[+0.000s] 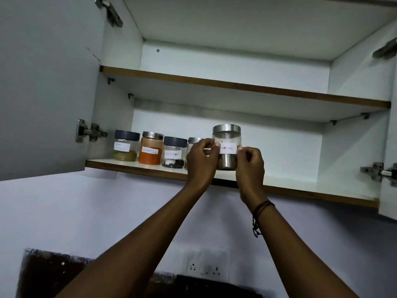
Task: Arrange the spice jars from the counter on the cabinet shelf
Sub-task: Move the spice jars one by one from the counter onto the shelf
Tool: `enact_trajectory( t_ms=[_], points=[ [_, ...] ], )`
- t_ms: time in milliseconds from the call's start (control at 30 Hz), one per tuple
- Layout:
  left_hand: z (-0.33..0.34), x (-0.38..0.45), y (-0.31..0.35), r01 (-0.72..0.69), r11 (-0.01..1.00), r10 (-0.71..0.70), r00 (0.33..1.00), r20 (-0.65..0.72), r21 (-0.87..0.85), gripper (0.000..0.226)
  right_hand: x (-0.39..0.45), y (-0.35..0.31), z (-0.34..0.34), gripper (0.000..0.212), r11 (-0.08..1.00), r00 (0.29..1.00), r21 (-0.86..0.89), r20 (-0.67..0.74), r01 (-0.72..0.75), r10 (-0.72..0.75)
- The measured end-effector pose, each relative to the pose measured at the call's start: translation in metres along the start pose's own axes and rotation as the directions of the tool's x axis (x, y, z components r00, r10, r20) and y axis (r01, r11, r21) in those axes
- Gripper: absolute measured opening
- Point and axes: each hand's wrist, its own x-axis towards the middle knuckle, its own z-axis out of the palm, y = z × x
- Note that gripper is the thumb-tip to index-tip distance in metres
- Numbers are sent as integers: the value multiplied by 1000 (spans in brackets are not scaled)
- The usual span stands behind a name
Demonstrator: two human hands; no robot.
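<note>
A steel-lidded jar (226, 136) with a white label stands at the front of the lower cabinet shelf (300, 190). My left hand (202, 160) grips its left side and my right hand (250, 163) grips its right side, thumbs near the label. To its left stands a row of labelled jars: one with a dark lid and yellow-brown powder (125, 145), an orange-powder jar (151, 151), a dark-lidded jar with black pieces (174, 152), and a steel-lidded jar (194, 141) mostly hidden behind my left hand.
Both cabinet doors hang open, the left door (47, 87) and the right door (390, 190), with metal hinges on each side. The upper shelf (236, 84) holds nothing visible. A wall socket plate (207, 263) sits on the wall below.
</note>
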Motion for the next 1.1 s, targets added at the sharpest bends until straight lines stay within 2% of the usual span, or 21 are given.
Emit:
enact_trajectory(
  t_ms=[67, 233, 533, 600, 700, 767, 833, 900, 1000, 1100],
  points=[
    [8, 14, -5, 0, 999, -1, 1000, 5, 51, 29, 19, 5, 7, 19, 991, 998, -137, 55, 16, -9],
    [24, 32, -25, 39, 977, -70, 987, 141, 209, 29, 50, 27, 16, 24, 923, 984, -379, 178, 67, 2],
    [36, 46, -44, 93, 926, -216, 926, 309, 366, 18, 63, 41, 26, 24, 866, 924, -500, 339, 17, 178],
    [36, 44, -45, 81, 916, -222, 918, 328, 394, 11, 64, 43, 26, 25, 853, 911, -522, 360, 20, 199],
    [37, 44, -48, 42, 907, -215, 902, 374, 419, 12, 65, 46, 25, 26, 846, 884, -532, 400, 11, 241],
    [35, 42, -47, 38, 906, -218, 895, 389, 422, 8, 62, 43, 22, 20, 854, 877, -520, 411, 0, 250],
    [33, 39, -47, 33, 908, -204, 906, 372, 418, 4, 58, 38, 18, 2, 866, 896, -500, 384, -3, 224],
    [29, 31, -46, 8, 929, -145, 928, 344, 370, 11, 48, 35, 11, 16, 888, 924, -460, 349, 23, 157],
    [19, 4, -41, 3, 978, -76, 935, 346, 208, 32, 21, 31, -7, 20, 940, 942, -340, 325, 28, 89],
    [6, -32, -37, -40, 996, 9, 937, 348, 82, 27, -13, 31, -32, 31, 946, 940, -308, 340, 101, 10]
  ],
)
